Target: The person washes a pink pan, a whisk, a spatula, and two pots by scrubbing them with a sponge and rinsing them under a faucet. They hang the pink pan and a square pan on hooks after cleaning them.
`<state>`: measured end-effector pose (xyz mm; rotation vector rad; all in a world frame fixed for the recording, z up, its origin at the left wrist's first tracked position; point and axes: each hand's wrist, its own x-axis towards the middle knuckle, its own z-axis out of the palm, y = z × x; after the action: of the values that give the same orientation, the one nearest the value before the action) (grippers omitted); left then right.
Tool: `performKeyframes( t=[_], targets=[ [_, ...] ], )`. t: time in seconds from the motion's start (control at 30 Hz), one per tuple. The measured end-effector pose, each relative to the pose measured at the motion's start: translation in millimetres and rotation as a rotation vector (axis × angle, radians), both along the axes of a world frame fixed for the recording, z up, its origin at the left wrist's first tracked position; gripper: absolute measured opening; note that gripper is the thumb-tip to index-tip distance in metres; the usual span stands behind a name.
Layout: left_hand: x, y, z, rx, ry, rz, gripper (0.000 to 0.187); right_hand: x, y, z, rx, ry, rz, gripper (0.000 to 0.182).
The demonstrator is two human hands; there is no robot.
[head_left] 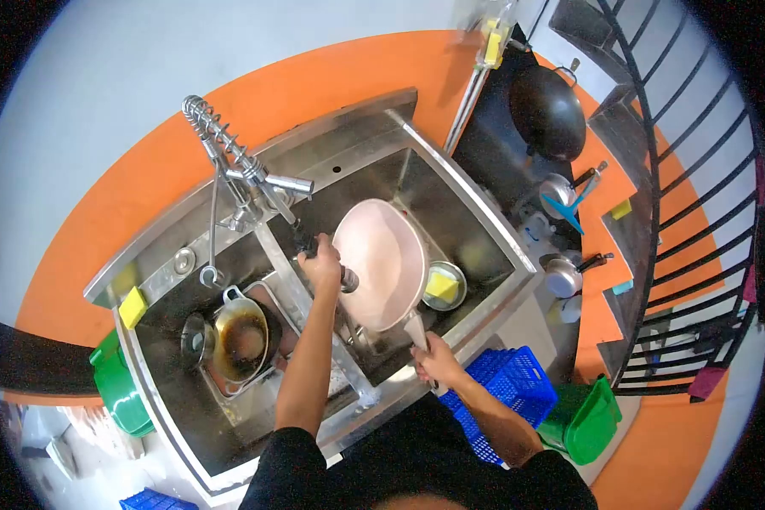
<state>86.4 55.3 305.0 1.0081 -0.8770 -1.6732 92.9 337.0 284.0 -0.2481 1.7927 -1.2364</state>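
Observation:
My left hand [321, 265] is wrapped round the black-gripped spray head [348, 279] of the spring faucet [238, 166], its tip close to the rim of a pale pink frying pan [382, 255]. The pan is tilted over the right basin [476, 234], and its inside looks wet. Closed on the pan's light handle [416, 330] is my right hand [439, 359], near the sink's front edge. Beside the pan, a metal bowl [459, 297] in the same basin holds a yellow sponge [442, 286].
The left basin has a browned pot [240, 342], a small metal bowl [197, 338] and a tray [282, 310]. Another yellow sponge [133, 308] lies on the sink's left rim. A blue crate [510, 387] and green bin [588, 425] stand right. Pans, including a black wok [548, 112], hang beyond.

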Motion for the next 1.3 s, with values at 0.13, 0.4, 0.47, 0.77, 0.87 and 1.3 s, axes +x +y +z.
performKeyframes(
  t=[0.13,0.4,0.47,0.77,0.87,1.3],
  targets=[
    [21,13,-10,0.051,0.081,-0.047,0.025,-9,-17,1,0.042,0.160,-0.002,0.029],
    [-16,21,30,0.212,0.415,0.044,0.030,8,-1,-9,-0.058,-0.047,0.016,0.026],
    [-26,7,29,0.189,0.514,0.071,0.030,17,10,-9,-0.011,-0.016,0.077,0.025],
    [-27,-60,-1,-0.074,0.384,0.510,0.012,30,23,35,-0.049,-0.155,0.038,0.020],
    [-9,-56,-11,-0.212,0.288,0.455,0.014,26,31,32,-0.040,-0.146,0.017,0.024],
    [25,61,35,0.147,0.228,0.154,0.030,-52,-48,-28,-0.164,-0.188,0.013,0.019]
  ],
)
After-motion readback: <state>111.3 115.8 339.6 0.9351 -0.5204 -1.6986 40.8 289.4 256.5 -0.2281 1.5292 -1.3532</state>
